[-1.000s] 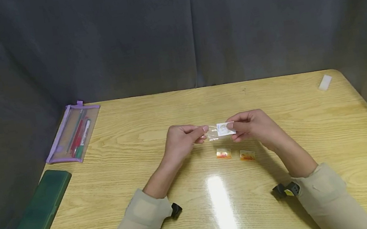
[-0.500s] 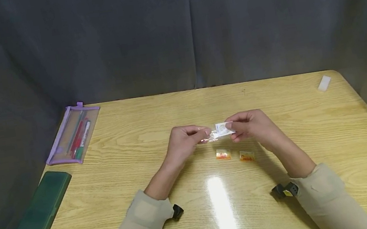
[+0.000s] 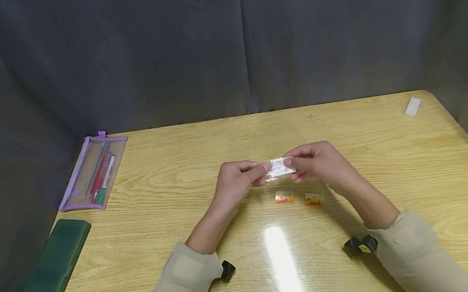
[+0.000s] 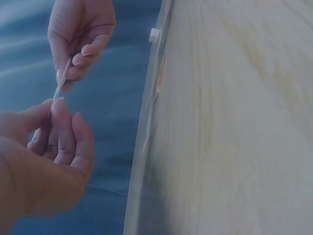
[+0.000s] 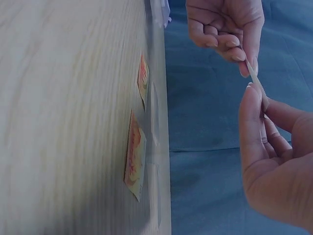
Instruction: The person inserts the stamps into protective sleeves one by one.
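Observation:
Above the middle of the table, my left hand [image 3: 239, 180] pinches a small clear plastic wrapper [image 3: 271, 177] by its left end. From the other side my right hand [image 3: 316, 164] pinches a small white printed piece [image 3: 280, 166], flat like a card or sachet, between thumb and fingers. The two overlap between my fingertips; how far one lies inside the other cannot be told. Edge-on in both wrist views, the thin white piece [image 4: 61, 83] spans from hand to hand. Below on the table lie two small yellow-orange packets, a left one [image 3: 284, 197] and a right one [image 3: 314, 199].
A purple-edged mesh pouch [image 3: 81, 189] with pens lies at the table's [image 3: 182, 285] back left. In front of it is a dark green case [image 3: 49, 277]. A small white block [image 3: 413, 106] lies near the back right corner. Dark curtains [image 3: 156, 51] stand behind.
My left hand has shifted slightly right and my right hand slightly left, bringing the white piece over more of the clear wrapper. The packets on the table have stayed put.

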`<state>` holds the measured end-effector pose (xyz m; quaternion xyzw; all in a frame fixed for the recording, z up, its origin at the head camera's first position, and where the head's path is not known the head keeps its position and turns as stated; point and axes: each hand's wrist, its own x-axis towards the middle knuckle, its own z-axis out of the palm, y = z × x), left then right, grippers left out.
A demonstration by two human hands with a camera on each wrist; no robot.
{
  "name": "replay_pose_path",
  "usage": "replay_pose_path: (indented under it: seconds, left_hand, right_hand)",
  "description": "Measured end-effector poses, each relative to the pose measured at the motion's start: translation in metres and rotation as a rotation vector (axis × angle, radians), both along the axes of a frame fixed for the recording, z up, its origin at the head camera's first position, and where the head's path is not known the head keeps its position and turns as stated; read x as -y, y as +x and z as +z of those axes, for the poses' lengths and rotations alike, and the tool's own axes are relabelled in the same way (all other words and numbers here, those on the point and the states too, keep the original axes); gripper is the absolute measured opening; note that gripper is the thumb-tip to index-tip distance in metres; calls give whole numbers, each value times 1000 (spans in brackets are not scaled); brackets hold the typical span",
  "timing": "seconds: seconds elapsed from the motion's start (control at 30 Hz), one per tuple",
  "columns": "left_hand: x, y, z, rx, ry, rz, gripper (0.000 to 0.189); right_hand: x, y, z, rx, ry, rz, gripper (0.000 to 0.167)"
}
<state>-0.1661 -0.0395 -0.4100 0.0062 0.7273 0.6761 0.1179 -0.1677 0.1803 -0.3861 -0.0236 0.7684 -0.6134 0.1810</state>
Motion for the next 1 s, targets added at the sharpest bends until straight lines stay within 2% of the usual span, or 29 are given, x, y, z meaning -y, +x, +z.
replay_pose_path:
  seconds: [0.17,0.53,0.7,1.0]
  left_hand:
    - [0,-1,-1,38,15,0,21]
    - [-3,-3,-2,39,22,-30,23]
    - [-4,-3,-2,60,63,-39,25]
    - [-1,-5,-2,83,61,-79,26]
  right_hand:
    - [-4,2,-1,-25,8,-6,37]
    - [-3,2,-3,-34,-37,-49,29]
    - [2,2,-4,-46,-50,-63,29]
    - [-2,4,-5,27,-46,22,37]
